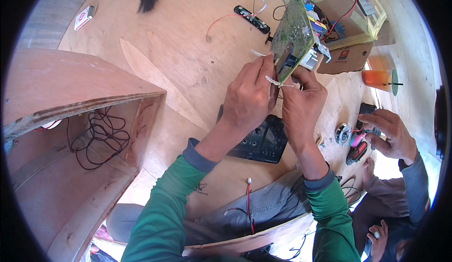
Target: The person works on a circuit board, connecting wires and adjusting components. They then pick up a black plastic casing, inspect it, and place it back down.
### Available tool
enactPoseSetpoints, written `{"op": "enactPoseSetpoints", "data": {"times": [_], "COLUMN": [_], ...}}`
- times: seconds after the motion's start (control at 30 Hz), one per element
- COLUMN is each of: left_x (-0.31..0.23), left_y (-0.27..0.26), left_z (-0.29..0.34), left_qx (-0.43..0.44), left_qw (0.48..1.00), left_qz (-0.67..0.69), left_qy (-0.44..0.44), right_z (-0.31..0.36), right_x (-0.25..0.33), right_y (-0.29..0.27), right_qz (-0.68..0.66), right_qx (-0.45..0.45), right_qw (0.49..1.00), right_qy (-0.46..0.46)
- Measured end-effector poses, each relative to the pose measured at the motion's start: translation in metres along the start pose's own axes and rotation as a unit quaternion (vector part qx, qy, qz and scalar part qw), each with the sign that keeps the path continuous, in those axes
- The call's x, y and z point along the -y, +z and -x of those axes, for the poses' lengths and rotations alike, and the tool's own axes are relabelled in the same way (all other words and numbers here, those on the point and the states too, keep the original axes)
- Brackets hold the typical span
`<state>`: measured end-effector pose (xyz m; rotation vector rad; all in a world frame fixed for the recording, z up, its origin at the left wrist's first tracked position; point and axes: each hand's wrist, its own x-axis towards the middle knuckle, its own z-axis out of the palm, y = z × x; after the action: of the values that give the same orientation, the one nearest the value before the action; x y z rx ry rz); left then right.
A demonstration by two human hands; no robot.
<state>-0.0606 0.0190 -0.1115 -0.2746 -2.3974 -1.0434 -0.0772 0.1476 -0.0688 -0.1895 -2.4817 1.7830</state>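
Note:
My left hand is closed on the near left edge of a green circuit board, fingers pinched together. On the other side, my right hand grips the board's lower corner, its fingertips partly hidden behind it. The board is held tilted on edge above the wooden surface, its soldered face to the left and components on the right. Thin white strips stick out by my fingertips. Below my hands lies a black panel with round sockets. A small narrow black board with thin wires lies beyond.
An open wooden box with a tangled dark cable stands left. A cardboard box and a cup of orange drink are at right. Another person's hand hovers near a small round speaker. Screws lie near my left forearm.

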Motion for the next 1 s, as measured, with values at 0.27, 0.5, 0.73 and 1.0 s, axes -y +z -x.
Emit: {"op": "enactPoseSetpoints", "data": {"times": [0.27, 0.5, 0.73, 1.0], "left_x": [-0.003, 0.002, 0.002, 0.000], "left_y": [-0.002, 0.001, 0.003, 0.003], "left_z": [-0.001, 0.001, 0.002, -0.001], "left_qx": [0.002, -0.001, -0.004, -0.040], "left_qw": [1.000, 1.000, 1.000, 0.999], "left_qz": [0.001, -0.017, 0.002, -0.001], "left_qy": [-0.003, 0.004, 0.000, 0.001], "right_z": [0.002, 0.007, 0.004, -0.010], "right_x": [0.000, 0.002, -0.001, -0.007], "right_y": [0.014, 0.022, 0.028, 0.002], "right_qz": [0.009, -0.038, -0.081, 0.042], "right_qx": [-0.049, -0.079, -0.090, -0.003], "right_qw": [0.999, 0.996, 0.992, 0.989], "right_qy": [0.011, 0.019, 0.026, -0.141]}}
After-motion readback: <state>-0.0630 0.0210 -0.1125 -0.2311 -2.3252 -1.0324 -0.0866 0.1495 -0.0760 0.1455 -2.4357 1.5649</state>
